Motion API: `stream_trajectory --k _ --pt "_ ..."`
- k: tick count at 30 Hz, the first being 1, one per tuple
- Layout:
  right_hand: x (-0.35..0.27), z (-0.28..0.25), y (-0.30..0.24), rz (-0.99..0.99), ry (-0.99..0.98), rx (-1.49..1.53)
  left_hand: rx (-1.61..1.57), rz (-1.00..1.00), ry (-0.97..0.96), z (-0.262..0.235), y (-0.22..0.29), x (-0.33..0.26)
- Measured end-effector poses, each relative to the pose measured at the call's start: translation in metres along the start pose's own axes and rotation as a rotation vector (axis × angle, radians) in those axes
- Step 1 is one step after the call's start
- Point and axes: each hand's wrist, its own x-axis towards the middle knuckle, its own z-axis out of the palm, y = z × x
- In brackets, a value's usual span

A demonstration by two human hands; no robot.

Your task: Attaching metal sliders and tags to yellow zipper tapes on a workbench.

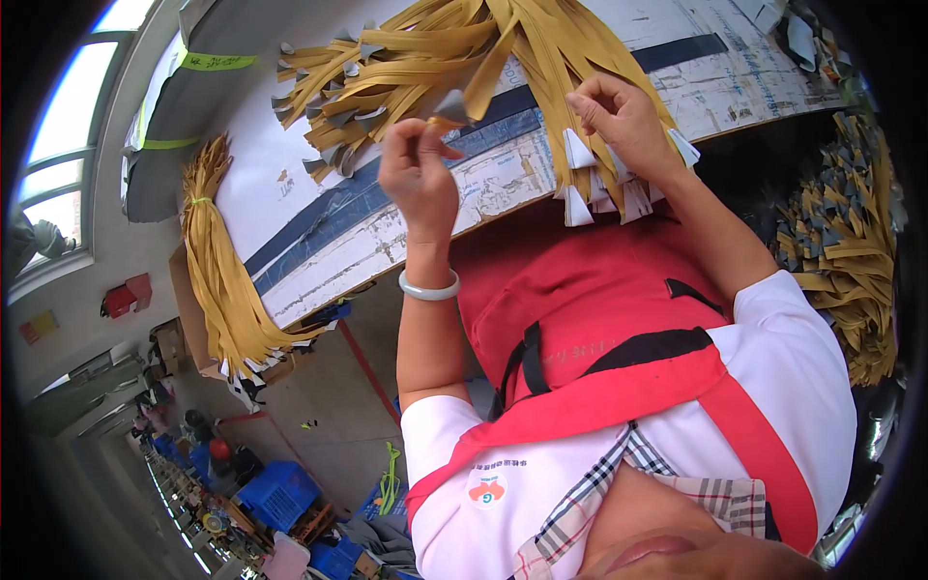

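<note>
My left hand (418, 174) is closed, thumb and fingers pinching the end of a long mustard-yellow zipper tape (491, 75) next to its grey tab (451, 104). This tape runs up to the pile on the table. My right hand (623, 121) is closed in a pinch over a bundle of similar tapes (553, 72), whose white-tabbed ends (578, 208) hang over the table's near edge. Whatever lies between its fingertips is too small to make out. Farther left on the table, more tapes (406, 43) fan out with grey tabs at their ends.
The worn white table (503, 159) has a dark blue strip across it. A tied bundle of yellow tapes (217, 256) drapes off its left end. Another heap of grey-tabbed tapes (841, 261) is at the right. Blue crates (280, 493) stand on the floor at lower left.
</note>
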Motion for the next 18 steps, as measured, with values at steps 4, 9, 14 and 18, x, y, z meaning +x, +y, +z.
stream_trajectory --k 4,9,14,18 --pt "-0.002 -0.034 0.012 -0.014 0.077 -0.186 -0.003 0.018 0.486 -0.070 -0.016 0.036" --pt "-0.019 -0.018 0.016 -0.064 -0.068 -0.389 0.382 0.282 -0.391 0.002 -0.008 -0.011" --pt "-0.014 -0.020 0.015 -0.052 -0.034 -0.475 0.521 0.442 -0.746 0.072 -0.016 -0.027" --pt "-0.016 -0.025 0.016 -0.009 -0.077 -0.398 0.445 0.230 -0.778 0.066 -0.029 -0.015"
